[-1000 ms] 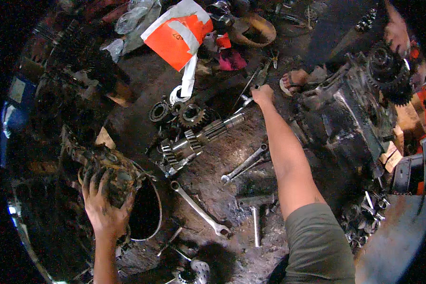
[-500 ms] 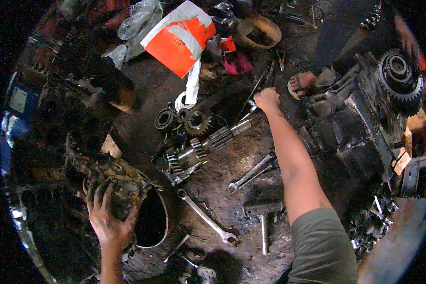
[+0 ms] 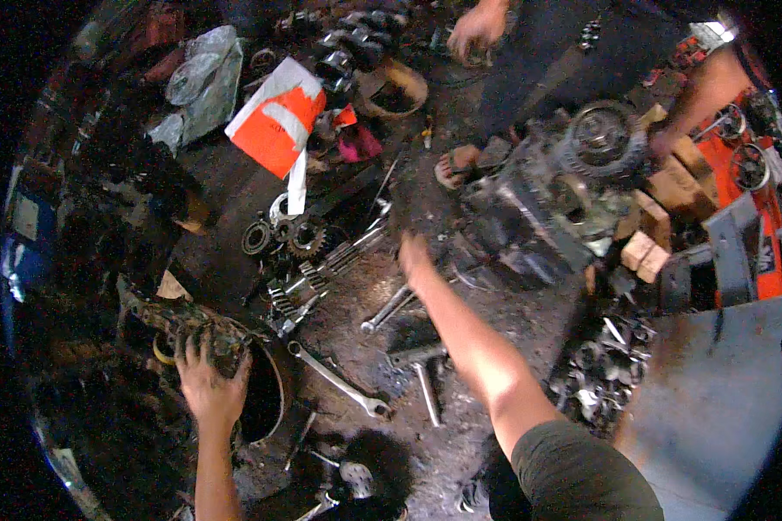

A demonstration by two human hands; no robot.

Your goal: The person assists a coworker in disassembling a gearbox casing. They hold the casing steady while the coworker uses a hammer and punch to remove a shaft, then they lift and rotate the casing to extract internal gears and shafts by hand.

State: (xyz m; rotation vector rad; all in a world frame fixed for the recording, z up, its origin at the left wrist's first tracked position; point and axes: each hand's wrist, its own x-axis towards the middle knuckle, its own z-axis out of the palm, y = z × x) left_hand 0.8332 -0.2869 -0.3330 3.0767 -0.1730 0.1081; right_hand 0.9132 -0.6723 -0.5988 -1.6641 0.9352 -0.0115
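My left hand (image 3: 210, 378) rests with spread, blackened fingers on a greasy metal housing (image 3: 235, 326), next to its large round opening. Ahead and to the right stretches my right arm. Motion smears my right hand (image 3: 415, 259), so its fingers and anything in them cannot be made out. It is over the floor just right of a splined gear shaft (image 3: 308, 280) and at the far end of a combination wrench (image 3: 382, 314). Another combination wrench (image 3: 341, 382) lies between my hands. A T-shaped metal tool (image 3: 426, 386) lies nearer me.
Loose gears (image 3: 306, 238) and an orange-and-white packet (image 3: 278, 122) lie beyond the shaft. To the right stands a gearbox casing (image 3: 530, 217) with a big gear (image 3: 601, 139). Another person's foot (image 3: 457, 165) and hand (image 3: 480, 33) are nearby. Small metal parts (image 3: 599, 369) are heaped beside a metal sheet (image 3: 721, 382).
The view has swung right, so the scene sits further left. My right hand, closed before, has drawn nearer to me and blurred. The left hand stays on the housing.
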